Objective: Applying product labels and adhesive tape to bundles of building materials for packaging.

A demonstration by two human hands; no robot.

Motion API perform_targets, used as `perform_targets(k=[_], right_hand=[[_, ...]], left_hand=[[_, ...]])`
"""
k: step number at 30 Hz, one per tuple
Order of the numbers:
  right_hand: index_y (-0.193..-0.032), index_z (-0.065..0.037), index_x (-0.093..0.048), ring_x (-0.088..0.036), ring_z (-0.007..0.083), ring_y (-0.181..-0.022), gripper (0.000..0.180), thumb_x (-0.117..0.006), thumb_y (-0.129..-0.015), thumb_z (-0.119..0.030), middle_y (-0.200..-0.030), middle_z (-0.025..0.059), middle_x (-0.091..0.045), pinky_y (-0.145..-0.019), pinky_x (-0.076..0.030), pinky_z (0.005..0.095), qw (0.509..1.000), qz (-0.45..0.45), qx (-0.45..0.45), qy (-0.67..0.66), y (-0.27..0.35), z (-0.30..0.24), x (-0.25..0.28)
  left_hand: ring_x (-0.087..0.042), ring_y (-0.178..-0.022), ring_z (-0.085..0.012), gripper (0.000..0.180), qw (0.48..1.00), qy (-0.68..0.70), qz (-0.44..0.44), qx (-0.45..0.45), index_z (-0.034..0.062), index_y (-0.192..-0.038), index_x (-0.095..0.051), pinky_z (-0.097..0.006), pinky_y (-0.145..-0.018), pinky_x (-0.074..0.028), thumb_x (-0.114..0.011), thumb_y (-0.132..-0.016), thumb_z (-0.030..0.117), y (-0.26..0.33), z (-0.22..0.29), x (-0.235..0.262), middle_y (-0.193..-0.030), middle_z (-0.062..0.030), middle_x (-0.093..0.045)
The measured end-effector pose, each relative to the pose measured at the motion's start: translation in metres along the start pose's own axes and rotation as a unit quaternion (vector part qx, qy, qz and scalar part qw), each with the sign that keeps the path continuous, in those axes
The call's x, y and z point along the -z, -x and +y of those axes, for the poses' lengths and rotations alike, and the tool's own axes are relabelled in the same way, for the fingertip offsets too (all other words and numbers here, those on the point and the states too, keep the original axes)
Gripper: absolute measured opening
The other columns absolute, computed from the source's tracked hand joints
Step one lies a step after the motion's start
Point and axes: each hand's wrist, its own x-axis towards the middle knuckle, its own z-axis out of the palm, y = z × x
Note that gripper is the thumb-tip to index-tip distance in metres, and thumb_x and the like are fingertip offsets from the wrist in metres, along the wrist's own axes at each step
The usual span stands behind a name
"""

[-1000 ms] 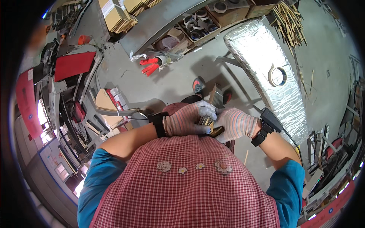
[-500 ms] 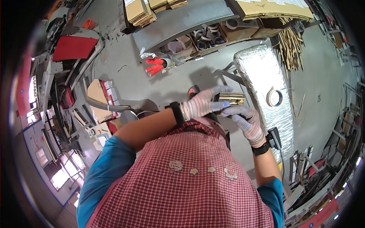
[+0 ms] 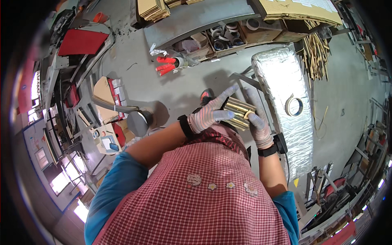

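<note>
Between my gloved hands is a short bundle of shiny brass-coloured metal strips (image 3: 237, 109), tilted in front of my waist. My left hand (image 3: 210, 114) grips its left end, thumb across the near side and a finger stretched along the far side. At the other end, my right hand (image 3: 260, 127) is closed round the bundle, with the thumb on top. A small tan loop (image 3: 247, 114) shows by the right thumb; what it is made of I cannot make out. Both hands wear striped knit gloves.
To the right stands a long foil-wrapped bench (image 3: 286, 134) with a roll of tape (image 3: 294, 106) on it. Ahead, a grey table (image 3: 196, 20) has boxes of tape rolls (image 3: 226, 36) beneath. A round stool (image 3: 138, 123) is at the left, and red-wrapped handles (image 3: 165, 65) stick out of a container.
The bundle has turned and come up into fuller view between my hands. My right hand has shifted left and its fingers now reach along the bundle's far side.
</note>
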Motion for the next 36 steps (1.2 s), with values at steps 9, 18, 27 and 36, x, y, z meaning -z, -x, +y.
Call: perform_targets(k=[9,18,27,36], right_hand=[[-0.157,0.003,-0.015,-0.040,0.0330,-0.140,0.102,-0.068,-0.084,-0.046,-0.156,0.0227,-0.030,-0.116,-0.033,0.0410,0.992,0.067,0.090,-0.058,0.038,-0.017,-0.020],[-0.157,0.000,-0.019,-0.045,0.0289,-0.134,0.106,-0.077,-0.079,-0.044,-0.148,0.0208,-0.042,-0.115,-0.035,0.0405,0.990,0.119,0.011,-0.074,0.031,0.003,-0.018],[-0.158,-0.003,-0.019,-0.038,0.0279,-0.142,0.117,-0.090,-0.069,-0.031,-0.155,0.0151,-0.035,-0.119,-0.029,0.0402,0.994,-0.011,-0.066,-0.091,0.029,0.020,0.007],[-0.159,-0.005,-0.021,-0.031,0.0310,-0.146,0.108,-0.078,-0.076,-0.045,-0.158,0.0195,-0.032,-0.120,-0.022,0.0406,0.991,-0.026,-0.105,-0.076,0.063,-0.009,-0.001]], left_hand=[[-0.036,-0.142,-0.0236,0.090,0.976,-0.157,-0.018,-0.151,0.0057,-0.161,-0.005,-0.035,-0.118,-0.023,-0.053,-0.085,0.008,0.010,-0.005,-0.027,-0.154,-0.0147,-0.038],[-0.035,-0.142,-0.0219,0.084,0.993,-0.107,0.000,-0.052,0.0083,-0.161,-0.001,-0.034,-0.118,-0.023,-0.048,-0.092,0.007,-0.001,-0.027,-0.014,-0.156,-0.0116,-0.034],[-0.025,-0.149,-0.0361,0.028,0.931,-0.329,-0.025,-0.158,0.0010,-0.124,-0.057,-0.041,-0.120,-0.024,-0.054,-0.096,0.006,0.015,-0.050,0.016,-0.164,-0.0243,-0.017],[-0.039,-0.132,-0.0214,0.054,0.993,0.019,-0.034,-0.110,0.0024,-0.147,-0.036,-0.032,-0.110,-0.032,-0.045,-0.095,0.014,0.042,-0.032,0.007,-0.148,-0.0133,-0.036]])
